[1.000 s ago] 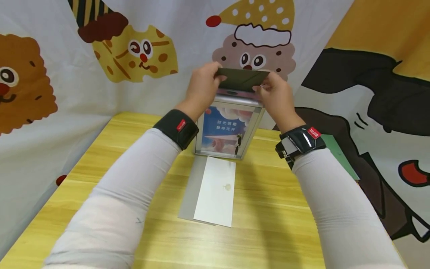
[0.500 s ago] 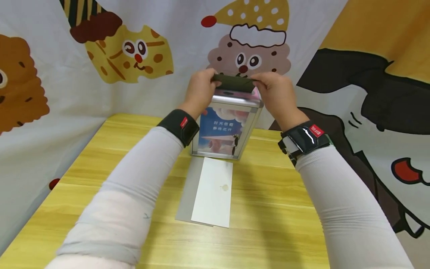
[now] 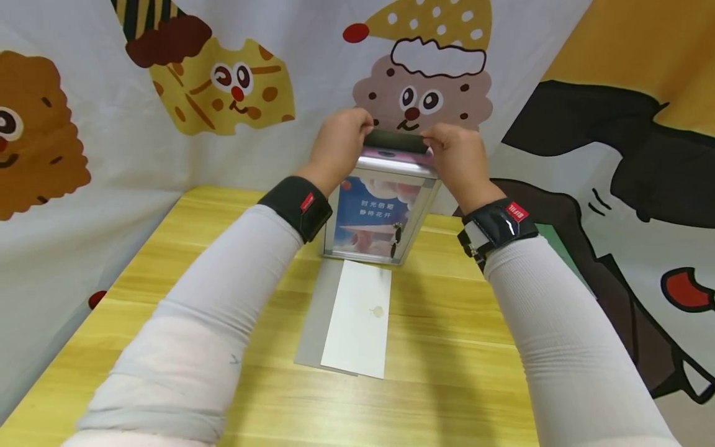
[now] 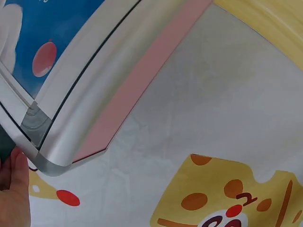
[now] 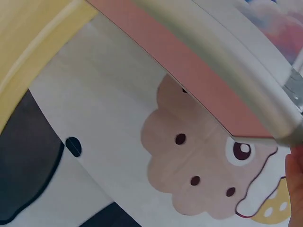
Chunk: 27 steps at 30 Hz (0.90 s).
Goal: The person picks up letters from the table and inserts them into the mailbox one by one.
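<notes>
A dark green envelope point(image 3: 395, 141) stands upright at the top of a silver-framed letter box point(image 3: 365, 214). Its lower part is out of sight, so I cannot tell how deep it sits in the box. My left hand point(image 3: 341, 146) pinches the envelope's left end, and my right hand point(image 3: 460, 158) pinches its right end. In the left wrist view, fingers point(image 4: 18, 179) show beside the box's corner, near a sliver of dark green. The right wrist view catches only the edge of a hand point(image 5: 296, 189) by the box's other corner.
In front of the box, a white envelope point(image 3: 357, 320) overlaps a grey one point(image 3: 317, 323) on the wooden table point(image 3: 458, 347). Keys point(image 3: 395, 239) hang from the box's front. Something flat and green point(image 3: 558, 245) lies right, partly behind my forearm. A cartoon-printed cloth point(image 3: 318, 62) hangs behind.
The dark green envelope has gone down, and less of it shows above the box. Both hands have kept hold of its ends; the right hand's fingers now point more to the left.
</notes>
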{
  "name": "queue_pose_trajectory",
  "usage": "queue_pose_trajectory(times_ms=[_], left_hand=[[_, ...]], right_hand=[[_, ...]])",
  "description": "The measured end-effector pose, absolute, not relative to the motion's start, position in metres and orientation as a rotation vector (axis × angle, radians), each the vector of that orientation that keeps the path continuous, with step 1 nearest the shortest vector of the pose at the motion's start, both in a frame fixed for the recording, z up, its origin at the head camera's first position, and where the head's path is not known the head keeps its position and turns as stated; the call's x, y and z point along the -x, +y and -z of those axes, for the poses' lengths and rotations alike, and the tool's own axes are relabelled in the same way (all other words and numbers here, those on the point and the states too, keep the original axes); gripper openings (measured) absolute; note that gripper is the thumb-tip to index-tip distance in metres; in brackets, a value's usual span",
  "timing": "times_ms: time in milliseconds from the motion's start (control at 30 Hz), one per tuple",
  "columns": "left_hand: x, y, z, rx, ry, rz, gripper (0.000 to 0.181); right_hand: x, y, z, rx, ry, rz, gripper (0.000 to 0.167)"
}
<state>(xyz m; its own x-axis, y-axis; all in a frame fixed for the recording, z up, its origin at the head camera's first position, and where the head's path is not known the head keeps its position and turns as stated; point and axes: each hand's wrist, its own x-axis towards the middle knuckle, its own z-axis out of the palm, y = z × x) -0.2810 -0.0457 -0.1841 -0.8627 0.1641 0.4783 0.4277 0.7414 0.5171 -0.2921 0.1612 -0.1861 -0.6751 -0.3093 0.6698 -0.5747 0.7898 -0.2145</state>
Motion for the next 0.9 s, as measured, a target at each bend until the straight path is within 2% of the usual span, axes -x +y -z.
queue_pose_trajectory(times_ms=[200,400,533,767,900], left_hand=[[0.280,-0.043,0.183,0.388,-2.721,0.913,0.026],[0.282,-0.041,0.186,0.350,-2.811,0.851,0.044],[0.285,-0.041,0.190,0.380,-2.781,0.800,0.040],[0.290,-0.039,0.199,0.486,-2.611,0.571,0.018],[0.291,-0.038,0.202,0.479,-2.568,0.475,0.019]], right_hand=[[0.298,0.160,0.197,-0.587,-2.378,-0.580,0.013],[0.297,0.157,0.203,-0.507,-2.466,-0.547,0.017],[0.296,0.157,0.202,-0.498,-2.512,-0.490,0.020],[0.293,0.159,0.199,-0.551,-2.529,-0.353,0.022],[0.294,0.158,0.199,-0.575,-2.535,-0.284,0.022]])
